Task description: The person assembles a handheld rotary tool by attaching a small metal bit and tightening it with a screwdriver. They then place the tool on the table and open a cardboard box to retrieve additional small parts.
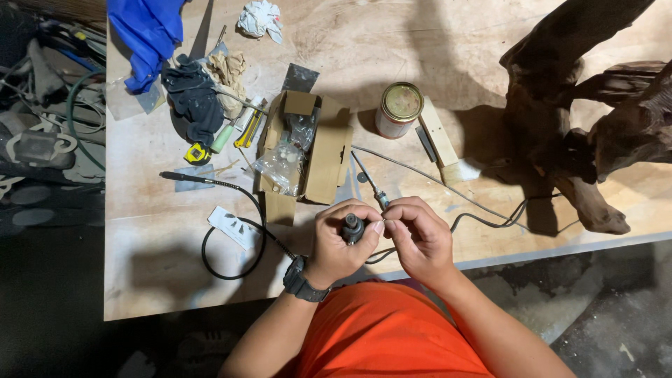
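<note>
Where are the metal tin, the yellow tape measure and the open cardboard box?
metal tin (401, 102), head view, on its round lid.
yellow tape measure (197, 153), head view, on its case.
open cardboard box (329, 157), head view, on its right flap.

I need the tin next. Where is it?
Head view: the tin stands upper centre on the table, between the cardboard box and the wooden block.

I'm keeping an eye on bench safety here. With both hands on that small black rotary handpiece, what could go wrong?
The right hand has its fingers pinched right at the tip of the handpiece that the left hand grips; if it spun up, they could be nicked. The flexible shaft loops beside the open cardboard box, so a tug might snag it. The tin can sits near the grey cable and could be knocked.
</note>
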